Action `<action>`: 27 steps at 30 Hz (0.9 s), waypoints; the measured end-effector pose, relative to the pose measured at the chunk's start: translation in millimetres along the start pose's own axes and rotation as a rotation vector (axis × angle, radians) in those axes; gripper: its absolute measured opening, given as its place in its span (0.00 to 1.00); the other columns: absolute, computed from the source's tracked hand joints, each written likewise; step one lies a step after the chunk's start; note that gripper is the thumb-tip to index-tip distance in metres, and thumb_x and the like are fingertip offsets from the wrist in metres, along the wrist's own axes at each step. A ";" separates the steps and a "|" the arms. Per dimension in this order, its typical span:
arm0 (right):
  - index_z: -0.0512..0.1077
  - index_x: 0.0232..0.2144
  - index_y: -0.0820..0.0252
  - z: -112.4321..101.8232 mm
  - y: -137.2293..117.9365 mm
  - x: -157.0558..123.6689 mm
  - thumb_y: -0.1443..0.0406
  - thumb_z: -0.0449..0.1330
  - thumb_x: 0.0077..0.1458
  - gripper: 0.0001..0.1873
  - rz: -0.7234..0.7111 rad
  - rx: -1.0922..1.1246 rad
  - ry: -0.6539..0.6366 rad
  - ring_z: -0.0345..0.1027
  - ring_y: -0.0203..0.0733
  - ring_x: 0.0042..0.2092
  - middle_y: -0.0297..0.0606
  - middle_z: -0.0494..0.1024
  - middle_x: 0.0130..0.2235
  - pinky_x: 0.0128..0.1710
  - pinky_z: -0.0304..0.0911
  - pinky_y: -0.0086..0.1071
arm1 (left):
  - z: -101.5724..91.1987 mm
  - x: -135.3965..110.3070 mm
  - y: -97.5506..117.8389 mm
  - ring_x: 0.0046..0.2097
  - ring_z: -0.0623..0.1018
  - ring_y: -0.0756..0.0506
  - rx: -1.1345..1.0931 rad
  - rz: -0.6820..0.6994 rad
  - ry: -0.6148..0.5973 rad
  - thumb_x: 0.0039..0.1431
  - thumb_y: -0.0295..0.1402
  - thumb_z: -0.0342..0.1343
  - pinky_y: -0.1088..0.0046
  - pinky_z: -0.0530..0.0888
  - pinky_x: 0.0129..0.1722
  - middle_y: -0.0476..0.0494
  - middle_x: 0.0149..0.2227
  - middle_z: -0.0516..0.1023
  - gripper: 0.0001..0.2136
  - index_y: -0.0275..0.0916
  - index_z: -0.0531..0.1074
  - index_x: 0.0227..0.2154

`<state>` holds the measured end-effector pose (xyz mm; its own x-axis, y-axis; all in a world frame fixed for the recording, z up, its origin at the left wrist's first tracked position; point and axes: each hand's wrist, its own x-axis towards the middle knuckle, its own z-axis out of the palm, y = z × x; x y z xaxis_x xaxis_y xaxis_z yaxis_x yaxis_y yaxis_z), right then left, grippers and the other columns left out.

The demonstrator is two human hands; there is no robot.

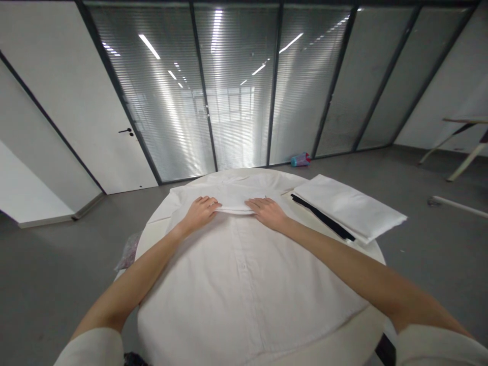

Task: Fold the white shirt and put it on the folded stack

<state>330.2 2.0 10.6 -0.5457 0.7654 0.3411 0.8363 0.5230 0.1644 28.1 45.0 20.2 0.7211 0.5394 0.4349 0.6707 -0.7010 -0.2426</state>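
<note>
A white buttoned shirt [229, 274] lies spread over a round table, its lower part draping toward me. Across its upper part runs a narrow folded band of the same white cloth [235, 209]. My left hand [201, 213] is closed on the left end of this band, with a ring on one finger. At the band's right end, my right hand [269, 211] grips the cloth, its thumb side partly hidden. Both hands rest low on the shirt, a short span apart.
On the table's right side lie a flat folded white cloth or packet [348, 206] and a black strip [324, 217]. A clear plastic bag [128, 251] shows beyond the left edge of the table [375, 251]. A blue and pink container [300, 159] sits on the floor by the glass partition.
</note>
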 end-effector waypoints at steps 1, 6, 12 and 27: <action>0.65 0.62 0.58 -6.4 1.7 2.9 0.68 0.54 0.64 0.25 0.033 0.029 -0.028 0.69 0.50 0.58 0.45 0.72 0.60 0.57 0.61 0.43 | -2.9 4.0 1.6 0.41 0.79 0.41 -0.010 -0.049 0.011 0.67 0.32 0.51 0.64 0.72 0.40 0.41 0.47 0.78 0.11 0.43 0.76 0.47; 0.72 0.57 0.52 -74.0 22.4 9.9 0.61 0.53 0.66 0.20 0.264 0.179 -0.006 0.74 0.51 0.52 0.40 0.79 0.54 0.48 0.67 0.39 | -42.1 43.5 11.7 0.28 0.79 0.49 -0.383 -0.315 0.144 0.67 0.35 0.50 0.69 0.75 0.33 0.42 0.49 0.76 0.12 0.41 0.75 0.47; 0.80 0.44 0.56 -174.7 71.4 -26.6 0.59 0.59 0.59 0.15 0.291 0.297 0.022 0.76 0.47 0.42 0.35 0.83 0.42 0.40 0.66 0.32 | -94.7 131.1 36.5 0.25 0.79 0.49 -1.023 -0.334 0.020 0.58 0.27 0.55 0.75 0.75 0.23 0.44 0.39 0.77 0.08 0.34 0.75 0.39; 0.77 0.43 0.59 -118.9 80.1 -153.9 0.72 0.53 0.60 0.15 0.447 -0.480 0.042 0.65 0.51 0.40 0.50 0.74 0.40 0.35 0.60 0.39 | 58.3 280.9 182.8 0.46 0.73 0.45 -0.922 0.024 0.222 0.47 0.13 0.49 0.65 0.72 0.50 0.43 0.41 0.71 0.16 0.39 0.70 0.34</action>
<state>487.4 -118.5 81.4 -0.1458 0.8500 0.5062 0.9179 -0.0747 0.3897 363.4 95.6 47.5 0.6198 0.4854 0.6167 0.1855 -0.8541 0.4859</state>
